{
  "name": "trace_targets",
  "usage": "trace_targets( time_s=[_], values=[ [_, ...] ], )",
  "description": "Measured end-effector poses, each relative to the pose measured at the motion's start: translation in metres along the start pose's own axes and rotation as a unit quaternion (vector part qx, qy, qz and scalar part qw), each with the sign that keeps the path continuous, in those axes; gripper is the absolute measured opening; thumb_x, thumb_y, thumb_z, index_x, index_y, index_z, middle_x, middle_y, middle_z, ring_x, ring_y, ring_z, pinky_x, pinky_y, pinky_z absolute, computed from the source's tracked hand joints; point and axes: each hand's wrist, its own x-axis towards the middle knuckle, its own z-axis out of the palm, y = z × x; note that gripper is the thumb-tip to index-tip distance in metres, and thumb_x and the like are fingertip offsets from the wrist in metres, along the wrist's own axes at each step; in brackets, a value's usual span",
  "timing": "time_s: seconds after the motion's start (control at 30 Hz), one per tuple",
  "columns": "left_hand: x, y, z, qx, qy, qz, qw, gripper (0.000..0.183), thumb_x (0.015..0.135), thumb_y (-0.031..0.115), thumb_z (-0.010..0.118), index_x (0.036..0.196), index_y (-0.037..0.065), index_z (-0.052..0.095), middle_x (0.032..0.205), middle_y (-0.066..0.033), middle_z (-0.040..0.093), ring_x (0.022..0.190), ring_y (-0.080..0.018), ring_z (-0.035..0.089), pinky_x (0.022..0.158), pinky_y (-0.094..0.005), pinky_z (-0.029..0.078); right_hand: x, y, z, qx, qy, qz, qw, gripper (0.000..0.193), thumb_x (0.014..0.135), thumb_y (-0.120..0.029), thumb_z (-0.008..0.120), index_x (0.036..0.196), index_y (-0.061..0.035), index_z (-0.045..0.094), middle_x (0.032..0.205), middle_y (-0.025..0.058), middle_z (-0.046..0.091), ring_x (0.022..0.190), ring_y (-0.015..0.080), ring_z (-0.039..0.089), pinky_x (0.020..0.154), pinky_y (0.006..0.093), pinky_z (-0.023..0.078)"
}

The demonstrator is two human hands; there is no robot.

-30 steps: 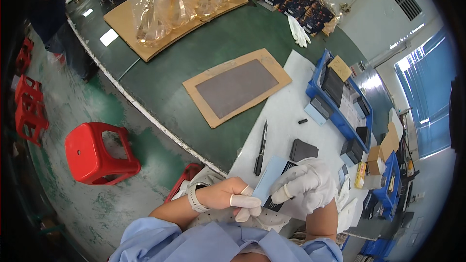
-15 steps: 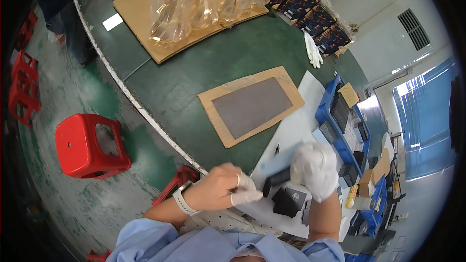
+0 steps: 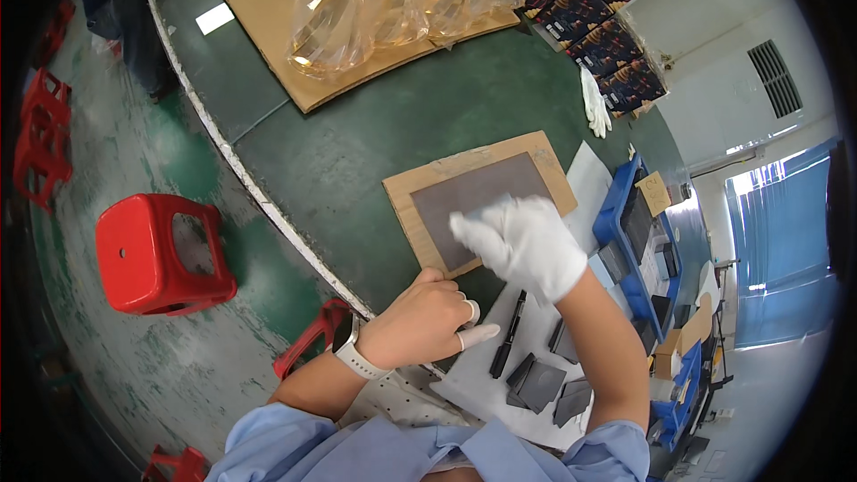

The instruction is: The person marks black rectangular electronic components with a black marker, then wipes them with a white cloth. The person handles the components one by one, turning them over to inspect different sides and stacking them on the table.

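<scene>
Right hand [image 3: 527,245] has let go of the dark tile, now reaching, fingers spread and empty, to the grey pad [image 3: 473,205] at 12 o'clock. Left hand [image 3: 424,321] curled, empty, on the counter [image 3: 357,143].

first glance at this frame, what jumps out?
The white-gloved right hand reaching over the dark grey pad on a brown cardboard sheet, mid-table. The bare left hand with white finger cots curls at the green table's near edge. A bright red plastic stool stands on the floor, left.
</scene>
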Motion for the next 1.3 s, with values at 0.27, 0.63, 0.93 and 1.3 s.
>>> trace_targets(
  time_s=[0.27, 0.63, 0.93, 1.3],
  values=[
    [0.002, 0.002, -0.002, 0.010, -0.028, -0.008, 1.000, 0.039, 0.085, 0.036, 0.067, 0.061, 0.005, 0.063, 0.055, -0.0079, 0.052, 0.063, -0.0246, 0.053, 0.075, -0.0338, 0.038, 0.015, 0.029, -0.012, 0.238, -0.143, 0.079, 0.957, 0.031, 0.100, -0.027, 0.041, 0.129, -0.0208, 0.052, 0.055, 0.0087, 0.053, 0.048, 0.0289, 0.053, 0.051, 0.0403, 0.046],
    [0.001, 0.001, -0.005, -0.012, -0.011, -0.012, 1.000, 0.038, 0.088, 0.030, 0.063, 0.059, 0.004, 0.058, 0.055, -0.0101, 0.052, 0.063, -0.0266, 0.054, 0.076, -0.0352, 0.038, 0.036, 0.030, -0.007, -0.027, 0.105, -0.061, 0.992, 0.043, 0.090, -0.011, 0.049, 0.133, -0.0106, 0.047, 0.067, 0.0143, 0.061, 0.060, 0.0320, 0.062, 0.052, 0.0416, 0.050],
    [0.002, 0.002, -0.004, -0.008, -0.019, -0.003, 1.000, 0.039, 0.087, 0.031, 0.063, 0.059, 0.004, 0.058, 0.055, -0.0092, 0.051, 0.062, -0.0256, 0.053, 0.076, -0.0345, 0.038, 0.054, 0.030, -0.024, 0.312, -0.101, 0.281, 0.902, 0.078, 0.090, -0.067, 0.043, 0.050, -0.0009, 0.050, 0.047, 0.0093, 0.043, 0.044, 0.0202, 0.042, 0.052, 0.0373, 0.041],
    [0.001, 0.001, -0.002, -0.018, -0.004, -0.008, 1.000, 0.038, 0.086, 0.029, 0.064, 0.058, 0.005, 0.057, 0.054, -0.0088, 0.050, 0.062, -0.0248, 0.052, 0.074, -0.0343, 0.038, 0.010, 0.021, -0.021, -0.016, -0.089, -0.034, 0.995, 0.051, 0.092, -0.010, 0.045, 0.142, -0.0212, 0.038, 0.065, 0.0169, 0.058, 0.061, 0.0353, 0.061, 0.058, 0.0429, 0.051]
  ],
)
